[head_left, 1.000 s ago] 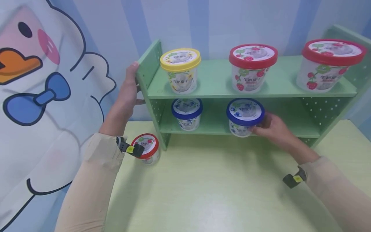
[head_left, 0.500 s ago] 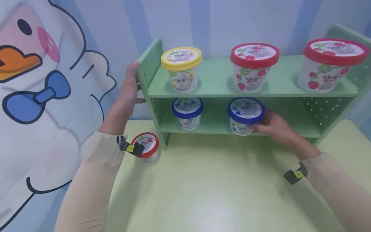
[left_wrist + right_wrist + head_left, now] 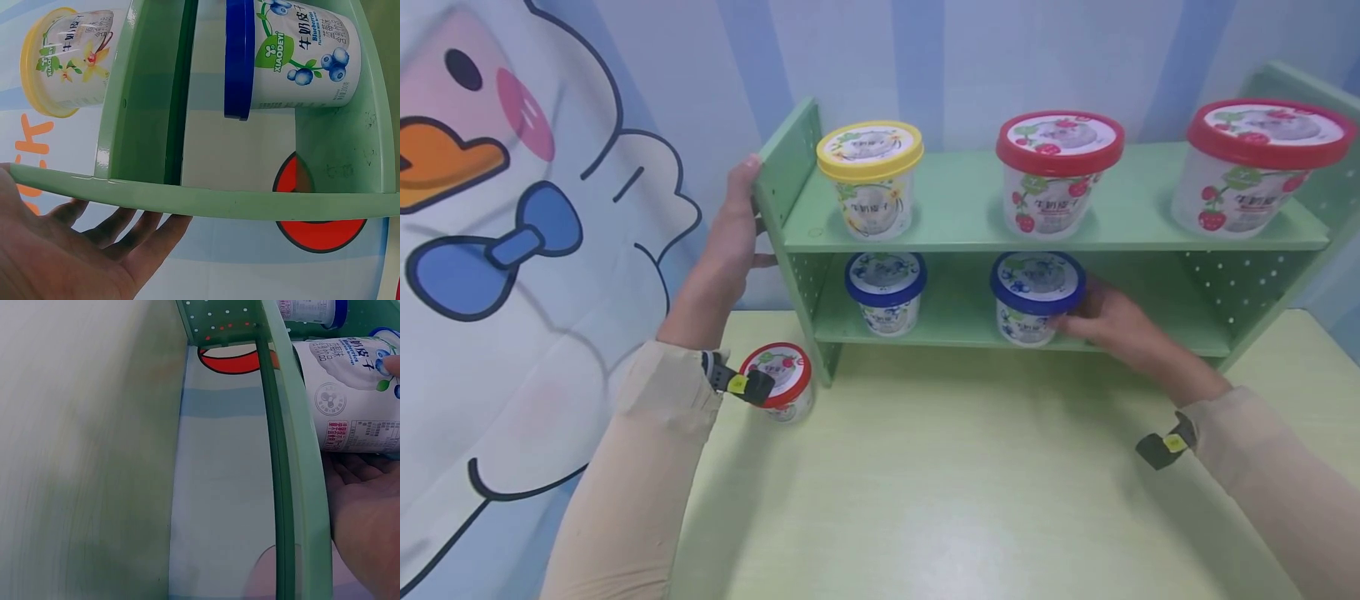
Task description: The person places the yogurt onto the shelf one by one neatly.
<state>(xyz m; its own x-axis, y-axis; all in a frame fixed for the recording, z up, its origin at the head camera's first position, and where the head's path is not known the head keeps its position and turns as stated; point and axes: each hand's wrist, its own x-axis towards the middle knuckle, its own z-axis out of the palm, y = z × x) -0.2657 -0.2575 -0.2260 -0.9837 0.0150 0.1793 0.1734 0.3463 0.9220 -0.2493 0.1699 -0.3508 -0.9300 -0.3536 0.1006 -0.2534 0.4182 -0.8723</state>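
My right hand (image 3: 1108,323) grips the right side of a blue-lidded tub (image 3: 1028,329), blueberry-printed, upright at the lower shelf's front edge. In the right wrist view, the thumb lies on the printed side of this tub (image 3: 350,403) and the other fingers reach round behind it. My left hand (image 3: 730,233) rests against the outside of the green shelf's (image 3: 955,247) left side panel. Its fingers (image 3: 147,234) are extended along the panel in the left wrist view. A second blue-lidded tub (image 3: 889,317) stands to the left on the lower shelf.
On the upper shelf stand a yellow-lidded tub (image 3: 874,208) and two red-lidded tubs, one in the middle (image 3: 1047,204) and one at the right (image 3: 1232,200). Another red-lidded tub (image 3: 792,408) sits on the table (image 3: 940,467) beside the shelf's left foot, partly behind my left wrist camera.
My right hand has pushed the blue-lidded tub slightly back onto the lower shelf and a little to the right. The left hand has stayed on the side panel.
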